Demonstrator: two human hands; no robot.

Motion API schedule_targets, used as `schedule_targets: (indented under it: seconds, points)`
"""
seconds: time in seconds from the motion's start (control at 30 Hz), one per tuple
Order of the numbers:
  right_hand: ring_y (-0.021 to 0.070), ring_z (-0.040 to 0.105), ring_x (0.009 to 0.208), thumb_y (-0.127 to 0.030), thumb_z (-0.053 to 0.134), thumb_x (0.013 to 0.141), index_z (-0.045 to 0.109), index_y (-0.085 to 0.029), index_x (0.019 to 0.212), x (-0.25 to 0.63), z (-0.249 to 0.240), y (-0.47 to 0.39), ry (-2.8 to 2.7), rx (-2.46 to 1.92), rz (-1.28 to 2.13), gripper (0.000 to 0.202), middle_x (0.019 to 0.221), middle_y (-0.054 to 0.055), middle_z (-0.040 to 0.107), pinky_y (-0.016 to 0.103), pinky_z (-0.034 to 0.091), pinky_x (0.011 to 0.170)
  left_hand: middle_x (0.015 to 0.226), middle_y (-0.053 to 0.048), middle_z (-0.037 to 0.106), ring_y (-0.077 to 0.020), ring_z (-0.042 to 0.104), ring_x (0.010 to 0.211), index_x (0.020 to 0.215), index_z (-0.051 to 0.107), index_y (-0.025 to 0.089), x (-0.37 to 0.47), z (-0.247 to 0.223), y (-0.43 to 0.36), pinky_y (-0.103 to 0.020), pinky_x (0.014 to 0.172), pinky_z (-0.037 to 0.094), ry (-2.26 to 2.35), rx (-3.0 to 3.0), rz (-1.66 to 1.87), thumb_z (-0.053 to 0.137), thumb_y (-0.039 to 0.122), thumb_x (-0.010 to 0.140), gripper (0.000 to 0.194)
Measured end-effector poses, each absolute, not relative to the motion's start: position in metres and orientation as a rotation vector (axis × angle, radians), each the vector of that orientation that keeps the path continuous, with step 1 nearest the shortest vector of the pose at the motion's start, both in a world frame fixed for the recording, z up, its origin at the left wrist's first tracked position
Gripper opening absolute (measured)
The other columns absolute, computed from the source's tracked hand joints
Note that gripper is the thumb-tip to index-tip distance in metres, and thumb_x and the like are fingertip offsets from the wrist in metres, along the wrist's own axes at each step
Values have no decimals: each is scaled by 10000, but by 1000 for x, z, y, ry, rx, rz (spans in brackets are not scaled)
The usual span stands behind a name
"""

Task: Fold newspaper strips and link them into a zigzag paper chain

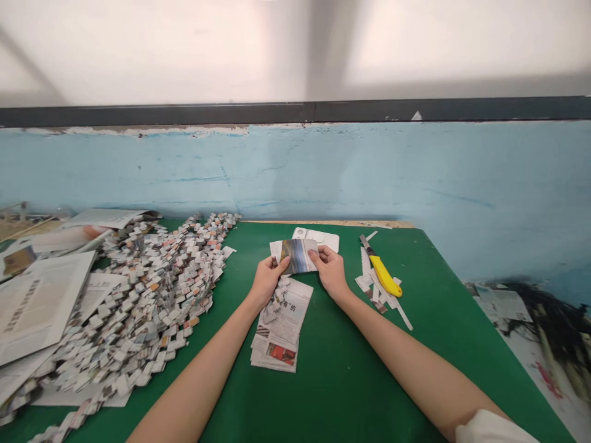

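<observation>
Between my two hands is a folded piece of printed paper (300, 255), grey-blue with stripes. My left hand (269, 277) pinches its left end, and a short folded paper chain (277, 301) hangs below those fingers. The right end is pinched by my right hand (330, 267). Under the chain, a small stack of cut newspaper pieces (281, 338) lies on the green table (351, 381). A white phone (330, 239) lies just behind my hands, partly covered by the paper and my right hand.
A big heap of folded paper chain (152, 295) spreads over the left side, beside newspaper sheets (41, 301). At the right, a yellow-handled knife (385, 275) rests on narrow paper strips (377, 292). A blue wall (184, 172) stands behind the table.
</observation>
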State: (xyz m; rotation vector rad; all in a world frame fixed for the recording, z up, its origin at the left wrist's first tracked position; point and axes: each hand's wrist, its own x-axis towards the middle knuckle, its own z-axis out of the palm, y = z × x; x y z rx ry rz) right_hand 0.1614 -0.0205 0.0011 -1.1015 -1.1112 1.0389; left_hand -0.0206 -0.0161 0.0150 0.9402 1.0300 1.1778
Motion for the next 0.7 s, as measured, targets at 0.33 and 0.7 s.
schedule_targets:
  seconds: [0.33,0.7]
  points:
    - [204,633,676,-616,670,848,643,-195,905,160,6,-23,-1091,-1136,1012,427,777,47,711,302,486,609,904,-74,745,-197,657,768,932,759,169,-21,7,-13,-285,696,511,1025,936,1180,843,493,732,391]
    - [121,405,517,-605,695,828,513,-213,704,161,5,-24,-1087,-1181,968,450,571,-37,501,259,312,505,888,-80,749,-201,645,753,925,772,157,-23,5,-12,-293,689,511,1056,979,1162,846,543,702,452]
